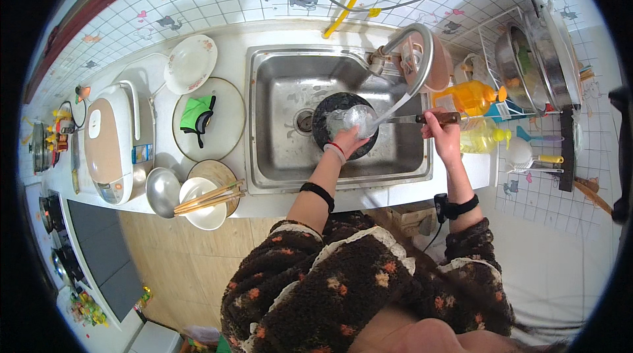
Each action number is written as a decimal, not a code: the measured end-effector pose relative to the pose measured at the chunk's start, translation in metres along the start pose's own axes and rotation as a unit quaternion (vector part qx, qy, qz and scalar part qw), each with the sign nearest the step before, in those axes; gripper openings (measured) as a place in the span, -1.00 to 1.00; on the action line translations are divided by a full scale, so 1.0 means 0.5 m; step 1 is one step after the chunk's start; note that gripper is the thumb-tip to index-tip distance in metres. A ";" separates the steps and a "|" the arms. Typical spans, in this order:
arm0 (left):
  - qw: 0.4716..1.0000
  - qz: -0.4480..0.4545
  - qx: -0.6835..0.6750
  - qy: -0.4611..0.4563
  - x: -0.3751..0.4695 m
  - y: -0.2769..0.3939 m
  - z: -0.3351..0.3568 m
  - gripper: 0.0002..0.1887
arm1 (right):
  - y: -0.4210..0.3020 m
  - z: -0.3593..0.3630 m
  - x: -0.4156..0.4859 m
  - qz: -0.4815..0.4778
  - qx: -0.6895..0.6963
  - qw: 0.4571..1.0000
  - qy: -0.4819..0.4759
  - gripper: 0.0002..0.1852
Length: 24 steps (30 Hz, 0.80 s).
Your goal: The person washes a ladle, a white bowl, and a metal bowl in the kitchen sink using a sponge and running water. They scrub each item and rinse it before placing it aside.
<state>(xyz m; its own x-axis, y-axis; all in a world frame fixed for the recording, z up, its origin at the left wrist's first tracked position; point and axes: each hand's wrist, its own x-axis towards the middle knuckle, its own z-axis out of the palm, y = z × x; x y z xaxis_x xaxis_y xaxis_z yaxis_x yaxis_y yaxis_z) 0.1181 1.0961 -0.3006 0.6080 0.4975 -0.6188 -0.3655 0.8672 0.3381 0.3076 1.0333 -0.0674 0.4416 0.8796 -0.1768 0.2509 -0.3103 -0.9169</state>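
My right hand (441,129) is closed round the wooden handle of a metal ladle (359,119). At the ladle's bowl is my left hand (348,140), its fingers touching the near edge. Water runs from the curved metal faucet (424,56) onto the ladle. Below them a dark round pan (324,143) lies in the stainless steel sink (287,170), with water in it. Part of the pan is hidden by my left hand and the ladle.
Left of the sink are a glass lid (227,130) with a green cloth (196,113), a floral plate (191,65), bowls with chopsticks (207,199) and a rice cooker (111,145). Right of it stand an orange bottle (462,97), a yellow soap bottle (477,135) and a dish rack (487,56).
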 end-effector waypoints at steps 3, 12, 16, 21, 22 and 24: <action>0.995 -0.017 0.093 0.040 0.005 -0.003 -0.014 -0.40 | -0.004 0.011 -0.018 -0.013 0.004 0.999 0.039 -0.79; 0.695 0.186 0.694 0.021 -0.068 0.041 -0.110 -0.53 | -0.080 0.029 -0.049 -0.077 -0.089 0.991 0.063 -0.76; 0.637 0.063 0.761 0.107 -0.137 0.080 -0.143 -0.55 | -0.125 0.029 -0.055 -0.122 -0.109 0.985 0.054 -0.77; 0.600 -0.011 0.774 0.202 -0.228 0.104 -0.136 -0.49 | -0.138 0.023 -0.069 -0.226 -0.245 0.941 0.052 -0.81; 0.602 -0.011 0.770 0.209 -0.242 0.104 -0.132 -0.48 | -0.131 0.024 -0.069 -0.235 -0.235 0.942 0.041 -0.82; 0.599 -0.016 0.769 0.223 -0.264 0.101 -0.121 -0.48 | -0.110 0.024 -0.066 -0.272 -0.272 0.923 -0.013 -0.80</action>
<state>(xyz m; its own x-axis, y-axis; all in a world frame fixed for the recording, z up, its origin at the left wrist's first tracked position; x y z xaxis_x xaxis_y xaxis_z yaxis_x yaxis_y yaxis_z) -0.0234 1.0728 -0.2448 0.2225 0.7230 -0.6541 0.9316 0.0401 0.3612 0.2688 1.0255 -0.0154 0.1046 0.9646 0.2421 0.8283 0.0503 -0.5580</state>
